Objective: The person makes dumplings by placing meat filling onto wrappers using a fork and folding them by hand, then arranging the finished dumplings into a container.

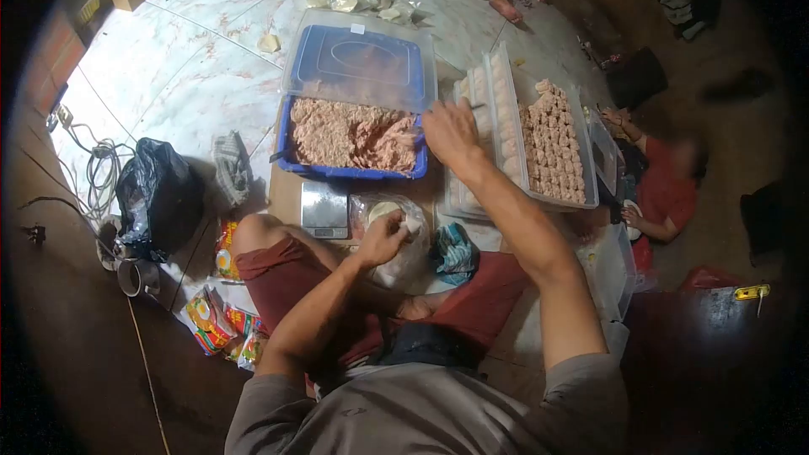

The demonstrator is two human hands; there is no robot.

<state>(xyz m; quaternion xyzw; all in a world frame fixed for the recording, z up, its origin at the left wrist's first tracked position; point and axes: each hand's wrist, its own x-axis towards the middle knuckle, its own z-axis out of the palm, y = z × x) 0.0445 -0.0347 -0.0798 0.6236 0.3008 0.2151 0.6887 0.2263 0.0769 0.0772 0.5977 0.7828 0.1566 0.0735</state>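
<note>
My left hand (383,240) is closed on a thin, pale dough wrapper (411,225), just above a clear plastic bag (396,270) with more round wrappers in it. My right hand (453,131) is closed at the right edge of a blue tub (341,172). A short thin thing sticks out by its fingers, too small to name. Pink minced meat (337,131) fills the tub, scooped lower on the right. Right of that hand stands a clear plastic container (594,190) with rows of shaped dumplings (552,143).
A clear lid (295,59) lies behind the tub, a digital scale (324,211) in front. Around me are a teal cloth (456,253), grey cloth (231,168), black bag (158,194), metal mug (138,278) and noodle packets (209,320). A person in red (670,190) sits at right.
</note>
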